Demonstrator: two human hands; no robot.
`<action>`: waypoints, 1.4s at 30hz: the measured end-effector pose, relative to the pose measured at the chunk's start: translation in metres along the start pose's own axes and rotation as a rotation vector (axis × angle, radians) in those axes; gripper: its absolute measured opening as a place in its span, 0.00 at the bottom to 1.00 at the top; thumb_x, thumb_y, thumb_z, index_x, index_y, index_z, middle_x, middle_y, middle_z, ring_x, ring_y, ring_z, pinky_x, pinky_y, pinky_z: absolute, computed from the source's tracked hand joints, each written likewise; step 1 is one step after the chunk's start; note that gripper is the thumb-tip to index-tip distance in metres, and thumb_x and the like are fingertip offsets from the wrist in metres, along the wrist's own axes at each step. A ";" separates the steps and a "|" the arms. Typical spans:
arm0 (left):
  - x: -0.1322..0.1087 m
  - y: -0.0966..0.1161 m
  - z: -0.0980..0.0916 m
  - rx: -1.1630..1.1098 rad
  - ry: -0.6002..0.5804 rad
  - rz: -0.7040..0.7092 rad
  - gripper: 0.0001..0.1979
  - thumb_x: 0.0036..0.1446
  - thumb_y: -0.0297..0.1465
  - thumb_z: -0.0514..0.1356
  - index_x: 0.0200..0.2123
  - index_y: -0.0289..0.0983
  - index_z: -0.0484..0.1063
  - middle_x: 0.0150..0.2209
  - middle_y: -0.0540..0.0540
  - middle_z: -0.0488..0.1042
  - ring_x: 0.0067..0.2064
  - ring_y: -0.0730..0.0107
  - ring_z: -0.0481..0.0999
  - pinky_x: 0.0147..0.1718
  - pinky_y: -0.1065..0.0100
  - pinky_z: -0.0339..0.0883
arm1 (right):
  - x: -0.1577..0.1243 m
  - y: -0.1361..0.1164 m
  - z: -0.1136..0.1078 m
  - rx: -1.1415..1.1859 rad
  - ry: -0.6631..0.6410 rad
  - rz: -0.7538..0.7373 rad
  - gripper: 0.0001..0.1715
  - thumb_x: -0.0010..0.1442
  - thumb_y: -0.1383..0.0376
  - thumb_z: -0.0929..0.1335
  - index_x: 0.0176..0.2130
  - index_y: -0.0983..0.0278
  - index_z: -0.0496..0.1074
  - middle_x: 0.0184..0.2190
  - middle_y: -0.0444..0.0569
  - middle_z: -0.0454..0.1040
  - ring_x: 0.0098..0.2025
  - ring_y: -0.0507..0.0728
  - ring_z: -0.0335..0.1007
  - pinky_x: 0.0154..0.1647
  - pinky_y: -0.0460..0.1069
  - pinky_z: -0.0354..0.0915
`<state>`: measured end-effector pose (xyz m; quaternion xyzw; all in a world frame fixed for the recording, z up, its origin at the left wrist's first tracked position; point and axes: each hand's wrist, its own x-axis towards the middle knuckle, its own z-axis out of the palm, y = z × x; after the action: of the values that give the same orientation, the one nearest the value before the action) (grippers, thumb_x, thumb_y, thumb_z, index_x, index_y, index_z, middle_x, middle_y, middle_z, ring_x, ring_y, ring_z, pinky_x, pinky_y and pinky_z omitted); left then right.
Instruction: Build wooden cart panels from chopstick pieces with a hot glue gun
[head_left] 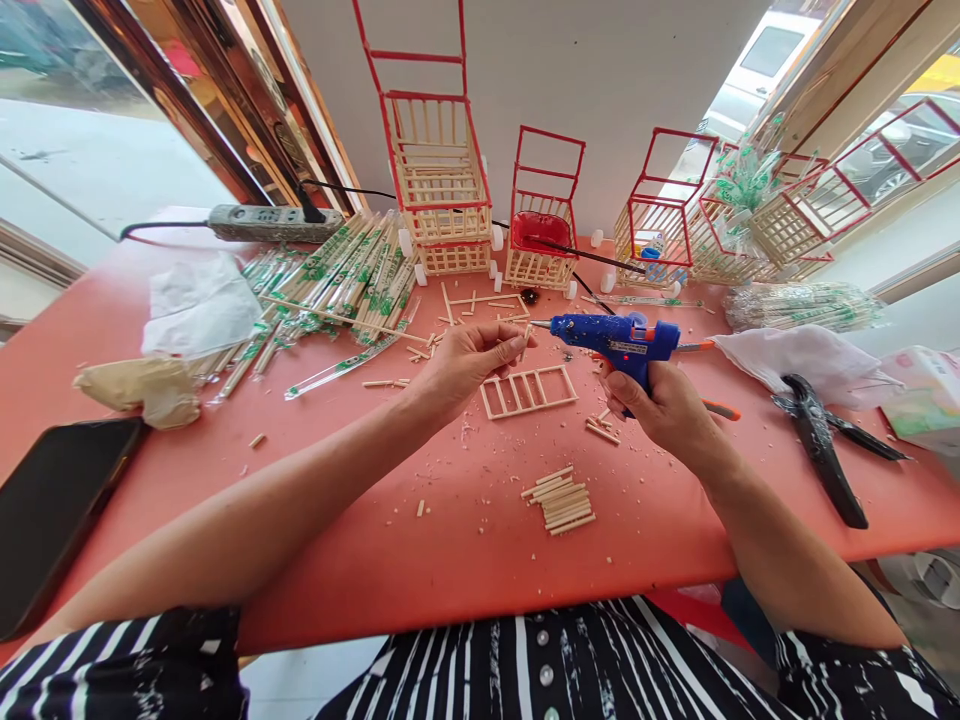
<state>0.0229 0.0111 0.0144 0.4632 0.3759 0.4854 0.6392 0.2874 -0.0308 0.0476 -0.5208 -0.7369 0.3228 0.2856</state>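
Observation:
Between thumb and fingertips, my left hand (pixel 484 358) pinches a short wooden stick (pixel 527 340) above the table. My right hand (pixel 654 398) is wrapped round the handle of a blue hot glue gun (pixel 615 338), whose nozzle points left and meets or nearly meets the stick's upper end. Below the nozzle lies a small ladder-like stick frame (pixel 529 391) with several crosspieces. Nearer me is a pile of cut sticks (pixel 561 500). A few loose sticks (pixel 602 430) rest under my right hand. Behind my left hand is another partial stick frame (pixel 487 300).
Small stick-built carts (pixel 439 170) with red edges stand along the back wall. Wrapped chopsticks (pixel 330 280), a power strip (pixel 270 224) and a phone (pixel 64 510) are on the left. Orange-handled pliers (pixel 721 409), black-handled scissors (pixel 825 450) and a white cloth (pixel 802 365) lie right.

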 end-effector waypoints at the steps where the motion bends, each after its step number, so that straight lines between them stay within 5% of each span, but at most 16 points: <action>1: 0.000 0.000 0.000 0.000 -0.003 0.005 0.20 0.44 0.46 0.82 0.32 0.37 0.87 0.28 0.49 0.74 0.29 0.76 0.68 0.29 0.70 0.64 | 0.000 -0.001 0.000 -0.005 0.000 0.003 0.30 0.72 0.40 0.65 0.33 0.61 0.67 0.24 0.45 0.69 0.25 0.52 0.64 0.27 0.49 0.59; 42: 0.001 -0.003 -0.003 0.118 -0.006 0.055 0.17 0.49 0.45 0.78 0.33 0.37 0.87 0.28 0.49 0.74 0.29 0.76 0.67 0.30 0.70 0.62 | 0.001 -0.014 -0.004 -0.152 0.002 0.008 0.28 0.69 0.41 0.62 0.28 0.58 0.59 0.20 0.45 0.65 0.22 0.52 0.58 0.26 0.51 0.51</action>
<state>0.0210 0.0127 0.0102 0.5118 0.3888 0.4783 0.5984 0.2817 -0.0324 0.0613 -0.5444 -0.7568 0.2665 0.2445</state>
